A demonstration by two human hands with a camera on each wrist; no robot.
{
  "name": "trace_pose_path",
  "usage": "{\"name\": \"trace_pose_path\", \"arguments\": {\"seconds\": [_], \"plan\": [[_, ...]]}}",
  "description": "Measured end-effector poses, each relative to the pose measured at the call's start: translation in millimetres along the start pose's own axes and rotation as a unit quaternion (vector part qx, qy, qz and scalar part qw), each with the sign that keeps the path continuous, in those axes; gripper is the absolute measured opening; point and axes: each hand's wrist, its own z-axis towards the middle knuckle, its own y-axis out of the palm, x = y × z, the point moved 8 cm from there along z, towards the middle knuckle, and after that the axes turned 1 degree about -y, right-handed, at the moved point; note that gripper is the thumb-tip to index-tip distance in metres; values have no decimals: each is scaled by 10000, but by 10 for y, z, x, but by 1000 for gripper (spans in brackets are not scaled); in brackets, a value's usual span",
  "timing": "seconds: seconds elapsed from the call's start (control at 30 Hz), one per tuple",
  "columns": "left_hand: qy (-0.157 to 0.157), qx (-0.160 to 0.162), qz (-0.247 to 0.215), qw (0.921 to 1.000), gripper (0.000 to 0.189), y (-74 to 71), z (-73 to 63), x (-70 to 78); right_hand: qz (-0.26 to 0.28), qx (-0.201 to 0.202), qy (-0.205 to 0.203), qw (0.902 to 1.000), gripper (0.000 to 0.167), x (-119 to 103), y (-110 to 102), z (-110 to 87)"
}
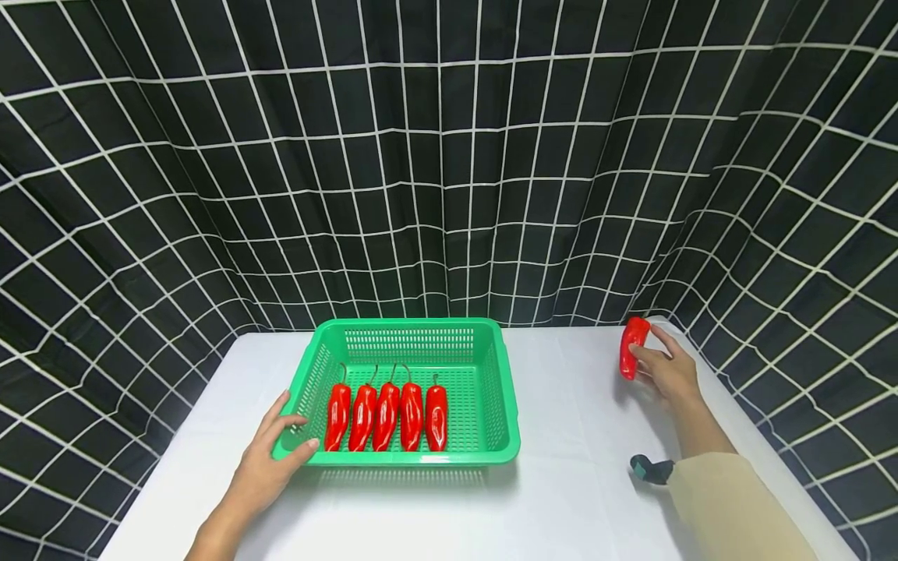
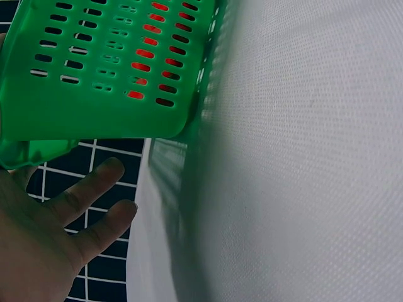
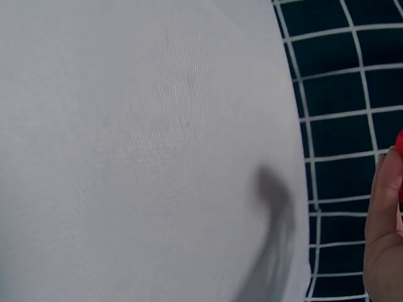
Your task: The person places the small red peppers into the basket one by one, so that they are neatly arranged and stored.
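A green plastic basket [image 1: 463, 458] stands on the white table, with several red chili peppers [image 1: 387, 417] lying side by side in its left and middle part, stems pointing away. My left hand [image 1: 263, 467] holds the basket's near left corner, thumb on the front rim and a finger over the side rim. Two of its fingers [image 2: 94, 236] stick out away from the basket in the left wrist view. Far to the right, my right hand [image 1: 669, 370] pinches another red pepper [image 1: 634, 347] between thumb and fingers, raised over the table's far right corner. Only a sliver of this pepper [image 3: 400, 141] shows in the right wrist view.
Dark curtains [image 1: 442, 195] with a white grid stand behind and on both sides of the white table [image 1: 561, 405]. A small dark device [image 1: 651, 470] sits at the right wrist, by the beige sleeve [image 1: 730, 506]. The hand's shadow [image 3: 274, 207] falls on the cloth.
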Motion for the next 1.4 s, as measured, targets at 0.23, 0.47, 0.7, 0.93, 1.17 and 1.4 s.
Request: {"name": "trace_pose_path", "arguments": {"seconds": [0.23,0.47,0.7,0.93,1.17,1.4], "plan": [[35,32,-10,10000,35,-14,-10,27,368,-185,-291,9987,86,-130,64,-241],[-27,-7,3,10000,35,-22,-7,37,372,-480,-550,9966,88,-253,140,-497],[-112,-69,66,9999,37,-18,-4,28,436,-671,-700,9943,85,-325,196,-696],[-131,-75,73,9999,36,-21,-7,29,639,-926,-797,9904,85,-424,273,-843],[-201,-130,77,9997,38,-14,6,13,947,-1234,-886,9838,82,-539,371,-981],[-175,-121,112,9997,38,-1,0,10,983,-1347,-918,9817,81,-605,475,-1083]]}}
